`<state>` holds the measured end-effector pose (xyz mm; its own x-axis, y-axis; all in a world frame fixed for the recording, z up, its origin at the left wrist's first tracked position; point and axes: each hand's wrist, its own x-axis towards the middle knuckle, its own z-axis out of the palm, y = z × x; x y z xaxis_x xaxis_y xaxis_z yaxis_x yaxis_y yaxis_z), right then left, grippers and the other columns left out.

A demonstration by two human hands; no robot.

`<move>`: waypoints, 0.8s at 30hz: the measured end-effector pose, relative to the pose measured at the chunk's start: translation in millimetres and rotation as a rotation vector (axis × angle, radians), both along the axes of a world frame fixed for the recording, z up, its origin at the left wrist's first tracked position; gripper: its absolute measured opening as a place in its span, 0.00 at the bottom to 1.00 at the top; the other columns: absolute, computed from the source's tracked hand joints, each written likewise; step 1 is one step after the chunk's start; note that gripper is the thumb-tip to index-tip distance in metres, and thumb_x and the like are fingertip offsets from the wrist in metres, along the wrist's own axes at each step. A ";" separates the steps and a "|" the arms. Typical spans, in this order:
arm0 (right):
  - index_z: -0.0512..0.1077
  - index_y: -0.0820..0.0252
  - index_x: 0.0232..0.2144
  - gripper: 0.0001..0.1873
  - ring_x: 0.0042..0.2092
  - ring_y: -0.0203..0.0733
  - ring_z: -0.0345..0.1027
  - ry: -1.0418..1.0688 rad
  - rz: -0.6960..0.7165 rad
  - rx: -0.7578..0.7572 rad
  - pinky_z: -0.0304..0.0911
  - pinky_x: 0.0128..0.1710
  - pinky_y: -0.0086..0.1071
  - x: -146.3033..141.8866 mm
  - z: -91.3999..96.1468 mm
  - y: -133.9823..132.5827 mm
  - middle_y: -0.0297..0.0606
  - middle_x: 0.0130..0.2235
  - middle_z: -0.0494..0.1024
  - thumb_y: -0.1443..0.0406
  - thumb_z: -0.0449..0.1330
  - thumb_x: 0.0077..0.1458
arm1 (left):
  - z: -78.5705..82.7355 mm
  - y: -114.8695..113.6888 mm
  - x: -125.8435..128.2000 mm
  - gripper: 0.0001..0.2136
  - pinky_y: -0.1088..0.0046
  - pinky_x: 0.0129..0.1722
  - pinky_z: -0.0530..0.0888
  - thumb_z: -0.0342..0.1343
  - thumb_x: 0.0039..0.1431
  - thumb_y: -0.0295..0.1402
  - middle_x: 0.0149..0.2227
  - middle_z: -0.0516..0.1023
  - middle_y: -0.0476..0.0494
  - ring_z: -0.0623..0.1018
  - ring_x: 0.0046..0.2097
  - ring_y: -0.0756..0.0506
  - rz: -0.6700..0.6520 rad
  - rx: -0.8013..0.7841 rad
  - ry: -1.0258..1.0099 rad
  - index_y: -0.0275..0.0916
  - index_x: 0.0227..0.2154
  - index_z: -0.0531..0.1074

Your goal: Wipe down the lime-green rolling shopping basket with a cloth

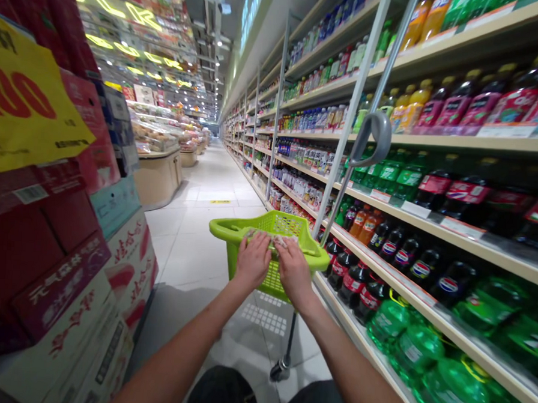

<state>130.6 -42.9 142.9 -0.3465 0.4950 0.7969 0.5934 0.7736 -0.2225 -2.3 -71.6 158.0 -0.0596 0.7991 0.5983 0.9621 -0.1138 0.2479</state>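
Note:
A lime-green plastic shopping basket [231, 229] on wheels stands in the aisle right in front of me. Both my arms reach out to its near rim. My left hand [252, 261] and my right hand [293, 269] are closed side by side over the rim, pinching a small crinkled item [279, 240] between them; I cannot make out what it is. The basket's long metal handle [372, 138] rises to the right, ending in a grey loop grip.
Shelves of soft-drink bottles [432, 192] run along the right, very close. Stacked red and white cartons [58, 274] with a yellow price sign [26, 104] stand at the left. The white tiled aisle [210, 192] stretches ahead past display counters [160, 172].

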 end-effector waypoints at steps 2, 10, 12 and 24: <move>0.70 0.59 0.43 0.18 0.54 0.46 0.57 0.006 -0.013 0.006 0.57 0.52 0.44 18.0 -2.8 5.0 0.45 0.50 0.67 0.72 0.47 0.52 | 1.0 -0.7 -12.8 0.17 0.48 0.55 0.53 0.41 0.57 0.36 0.55 0.64 0.40 0.60 0.58 0.40 0.047 0.007 -0.020 0.40 0.49 0.64; 0.67 0.62 0.46 0.19 0.54 0.50 0.56 0.053 -0.170 -0.031 0.54 0.52 0.50 48.7 -0.8 10.4 0.48 0.51 0.65 0.65 0.51 0.51 | -7.9 2.8 -11.4 0.18 0.50 0.54 0.55 0.43 0.57 0.34 0.56 0.63 0.41 0.58 0.58 0.39 0.039 0.046 -0.040 0.39 0.49 0.63; 0.64 0.64 0.49 0.23 0.57 0.52 0.51 0.030 -0.089 -0.021 0.51 0.54 0.50 23.0 -0.7 4.9 0.50 0.54 0.61 0.65 0.54 0.49 | -11.1 3.1 -6.4 0.18 0.49 0.54 0.55 0.43 0.56 0.33 0.55 0.64 0.41 0.58 0.58 0.39 0.029 0.063 -0.041 0.38 0.49 0.63; 0.34 0.61 0.61 0.30 0.55 0.40 0.58 0.298 0.293 -0.271 0.58 0.50 0.35 -1.7 21.3 -1.3 0.45 0.57 0.59 0.55 0.35 0.60 | 16.7 4.3 18.6 0.21 0.54 0.56 0.52 0.41 0.57 0.36 0.58 0.59 0.40 0.58 0.59 0.43 -0.195 0.128 -0.064 0.39 0.54 0.55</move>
<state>128.9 -44.2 164.3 -0.2785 0.6143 0.7383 0.2401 0.7888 -0.5658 16.3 -67.3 174.7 0.0477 0.7172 0.6952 0.9015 -0.3307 0.2793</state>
